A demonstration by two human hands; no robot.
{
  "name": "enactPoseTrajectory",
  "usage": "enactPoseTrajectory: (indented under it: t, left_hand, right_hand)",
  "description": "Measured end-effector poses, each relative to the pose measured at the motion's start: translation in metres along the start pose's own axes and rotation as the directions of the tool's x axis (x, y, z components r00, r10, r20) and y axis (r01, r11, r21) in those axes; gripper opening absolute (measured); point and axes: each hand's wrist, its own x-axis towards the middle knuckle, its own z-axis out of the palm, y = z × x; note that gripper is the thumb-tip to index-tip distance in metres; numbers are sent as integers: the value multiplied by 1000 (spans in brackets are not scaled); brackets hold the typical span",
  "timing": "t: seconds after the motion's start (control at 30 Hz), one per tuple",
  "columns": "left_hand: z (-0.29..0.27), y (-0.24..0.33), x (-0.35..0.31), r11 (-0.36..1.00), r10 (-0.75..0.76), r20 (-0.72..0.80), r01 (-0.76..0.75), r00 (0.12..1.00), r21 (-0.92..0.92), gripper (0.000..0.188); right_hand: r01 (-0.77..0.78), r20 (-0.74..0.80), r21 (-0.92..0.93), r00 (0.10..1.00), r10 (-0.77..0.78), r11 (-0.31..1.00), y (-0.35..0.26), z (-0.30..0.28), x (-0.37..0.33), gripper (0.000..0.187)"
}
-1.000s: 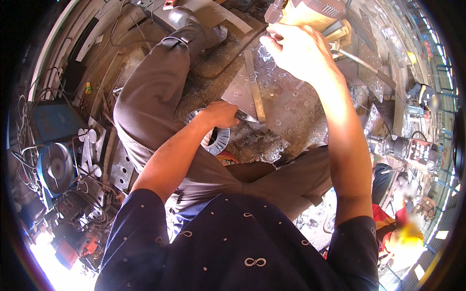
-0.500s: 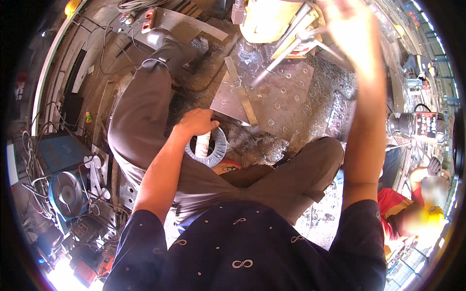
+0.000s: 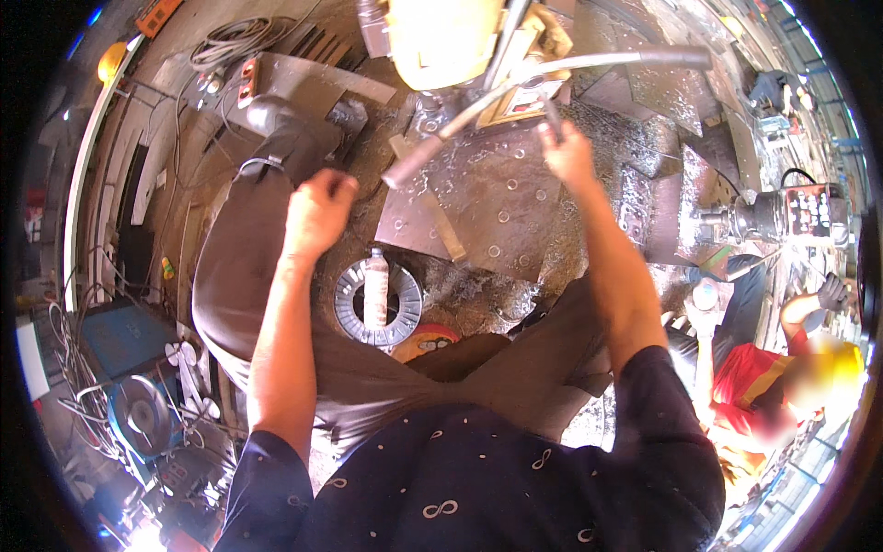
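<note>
My right hand [image 3: 572, 161] is raised over the far side of a steel plate [image 3: 501, 216]. Its fingers are closed around a dark lever handle [image 3: 554, 116] at a yellow drilling machine [image 3: 441, 51]; I cannot see how that handle joins the machine. Other spokes fan out from the machine, among them a long pale one [image 3: 589, 63] with dark ends. Above my left knee hangs my left hand [image 3: 317, 216], fingers loosely bent and slightly blurred, nothing visible in them. Nearer me, a clear bottle [image 3: 375, 293] with a pinkish look stands in the middle of a grey plastic spool [image 3: 348, 311].
A narrow metal strip [image 3: 443, 225] lies across the ring-marked plate. Metal shavings [image 3: 635, 129] litter the floor. At left are a blue machine [image 3: 124, 336], cables and a red socket strip [image 3: 248, 81]. Another drill-like machine [image 3: 754, 219] and a co-worker in red [image 3: 740, 377] are at right.
My left hand has let go of the bottle at the spool and moved up and left. The spokes have turned, and my right hand has come down and left onto a handle. The view has shifted slightly.
</note>
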Motion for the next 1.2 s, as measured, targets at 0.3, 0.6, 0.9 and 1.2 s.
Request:
enactPoseTrajectory:
  t: [0.3,0.6,0.9,1.2]
  left_hand:
    - [-78,91,85,741,82,-375,-308,924,-597,27]
    - [-52,130,158,648,-9,-501,-376,866,-662,51]
    - [136,-27,35,897,-264,-14,240,965,-370,43]
    - [248,10,-64,939,-338,207,312,918,148,64]
  right_hand:
    - [-182,270,21,948,170,983,-71,8,-17,101]
    - [-94,196,121,978,69,988,-33,40,-4,76]
    - [12,79,102,997,-20,995,-6,27,16,43]
    - [-208,229,408,966,120,889,-41,68,-14,32]
